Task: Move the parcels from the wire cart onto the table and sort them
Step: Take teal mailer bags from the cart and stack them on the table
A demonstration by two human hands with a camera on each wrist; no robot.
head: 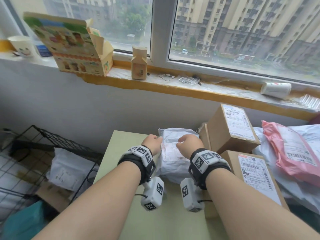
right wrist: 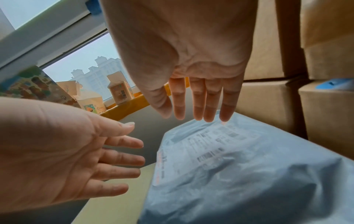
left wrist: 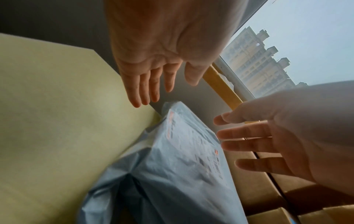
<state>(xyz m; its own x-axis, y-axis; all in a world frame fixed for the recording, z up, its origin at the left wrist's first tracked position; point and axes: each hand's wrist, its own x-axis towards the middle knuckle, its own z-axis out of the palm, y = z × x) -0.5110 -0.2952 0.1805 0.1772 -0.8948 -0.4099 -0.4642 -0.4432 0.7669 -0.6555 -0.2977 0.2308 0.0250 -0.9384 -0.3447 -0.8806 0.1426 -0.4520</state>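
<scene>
Both hands open above a grey mailer on the pale green bench under a window.

Left hand [head: 153, 142] and right hand [head: 189, 142] have fingers straight and spread, gripping nothing; wrist views show them above the grey poly mailer [head: 174, 153], contact unclear. Mailer lies flat on the bench [head: 121, 153], label up, near the far edge by the grey wall. Just right of it, stacked cardboard boxes [head: 232, 129] with shipping labels; further right a pink mailer [head: 292, 149] on white bags. Left of the bench, black wire cart [head: 57, 141] with a white parcel [head: 67, 168] and other parcels inside. Yellow-trimmed windowsill [head: 173, 87] holds an open printed carton [head: 69, 45], a small brown box [head: 139, 64], cables, and a paper cup on its side [head: 276, 90]. Apartment blocks outside.
</scene>
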